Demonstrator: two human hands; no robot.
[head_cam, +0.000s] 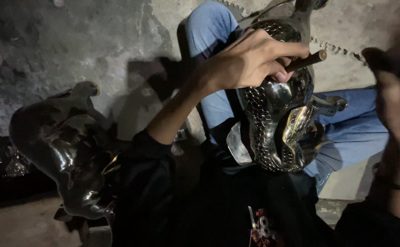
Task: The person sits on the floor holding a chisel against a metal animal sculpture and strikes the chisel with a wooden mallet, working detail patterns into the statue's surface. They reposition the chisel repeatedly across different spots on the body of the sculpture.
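Shiny dark metal figure point(278, 119), covered in embossed scales with brass-coloured edging, propped on the lap against blue jeans point(355, 132). Left hand point(250, 59) just above it, fingers closed round a wooden-handled tool point(306, 60). Right hand point(394, 110) blurred beside it, grip impossible to tell. Second glossy dark casting point(67, 146) lying on the concrete floor point(72, 41), well left.

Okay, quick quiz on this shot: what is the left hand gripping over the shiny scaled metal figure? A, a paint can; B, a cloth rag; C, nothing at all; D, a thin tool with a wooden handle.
D: the left hand is closed around a thin tool whose brown wooden handle sticks out to the side, just above the scaled metal figure.
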